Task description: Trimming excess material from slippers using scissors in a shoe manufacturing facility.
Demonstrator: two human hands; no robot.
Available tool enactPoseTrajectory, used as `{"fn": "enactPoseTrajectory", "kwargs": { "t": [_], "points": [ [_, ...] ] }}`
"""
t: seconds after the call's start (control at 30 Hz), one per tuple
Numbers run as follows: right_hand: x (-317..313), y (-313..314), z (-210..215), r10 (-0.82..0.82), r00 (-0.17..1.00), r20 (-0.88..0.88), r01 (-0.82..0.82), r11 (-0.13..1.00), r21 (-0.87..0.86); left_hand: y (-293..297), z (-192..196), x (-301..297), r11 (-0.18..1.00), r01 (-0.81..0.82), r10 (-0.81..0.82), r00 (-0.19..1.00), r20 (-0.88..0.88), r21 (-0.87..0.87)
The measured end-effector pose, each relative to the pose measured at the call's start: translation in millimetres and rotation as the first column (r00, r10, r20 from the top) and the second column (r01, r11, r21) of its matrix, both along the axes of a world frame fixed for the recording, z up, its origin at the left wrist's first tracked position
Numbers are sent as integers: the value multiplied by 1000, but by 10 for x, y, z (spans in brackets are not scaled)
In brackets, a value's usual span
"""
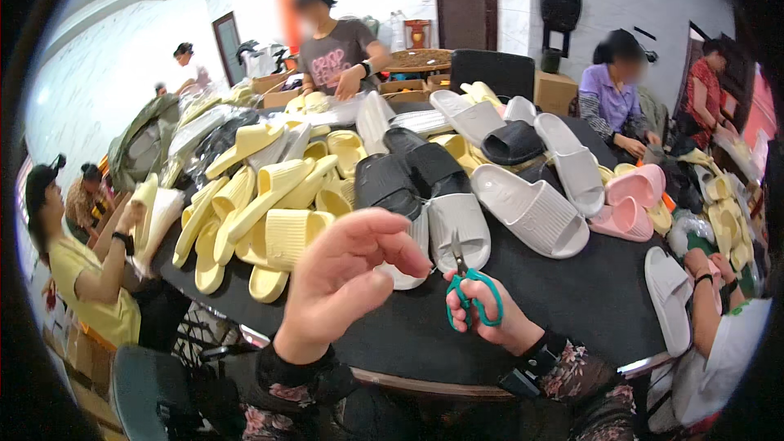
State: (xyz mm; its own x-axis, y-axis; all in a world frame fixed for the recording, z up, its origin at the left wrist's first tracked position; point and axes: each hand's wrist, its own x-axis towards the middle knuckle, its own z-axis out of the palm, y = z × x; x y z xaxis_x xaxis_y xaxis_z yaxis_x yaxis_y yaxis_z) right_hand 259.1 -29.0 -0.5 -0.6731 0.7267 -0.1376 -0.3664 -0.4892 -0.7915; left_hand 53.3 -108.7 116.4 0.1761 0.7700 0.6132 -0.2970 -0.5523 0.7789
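Note:
My right hand (506,314) grips small scissors (475,300) by their teal handles, blades pointing up and away over the near part of the table. My left hand (347,282) is raised in front of the slippers, fingers curved and thumb apart, with nothing visible in it. Just beyond both hands are light grey slippers (459,233) and black slippers (384,189). A pile of yellow slippers (282,229) lies left of my left hand. Larger grey slippers (535,212) rest to the right, past the scissors.
Slippers cover much of the black table (490,376). Pink slippers (625,224) and an upright grey slipper (668,298) stand toward the right edge. People work around it: one in yellow (102,286) at left, one in purple (612,94) at far right, another's hands (710,269) nearby.

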Motion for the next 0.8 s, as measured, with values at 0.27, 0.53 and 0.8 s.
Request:
{"fn": "enactPoseTrajectory", "kwargs": {
  "t": [0.27, 0.53, 0.8],
  "points": [
    [-62, -3, 36, -7, 999, 34, 4, 996, 86, -846, 1209, 448, 763, -643, 615, 693, 375, -65],
    [-31, -86, -119, -51, 999, -16, 51, 998, 41, -1022, 732, 282, 778, -611, 513, 752, 414, 147],
    [-90, -60, -125, -78, 996, 32, 74, 993, 94, -976, 595, 8, 827, -484, 381, 856, 349, 285]
  ]
}}
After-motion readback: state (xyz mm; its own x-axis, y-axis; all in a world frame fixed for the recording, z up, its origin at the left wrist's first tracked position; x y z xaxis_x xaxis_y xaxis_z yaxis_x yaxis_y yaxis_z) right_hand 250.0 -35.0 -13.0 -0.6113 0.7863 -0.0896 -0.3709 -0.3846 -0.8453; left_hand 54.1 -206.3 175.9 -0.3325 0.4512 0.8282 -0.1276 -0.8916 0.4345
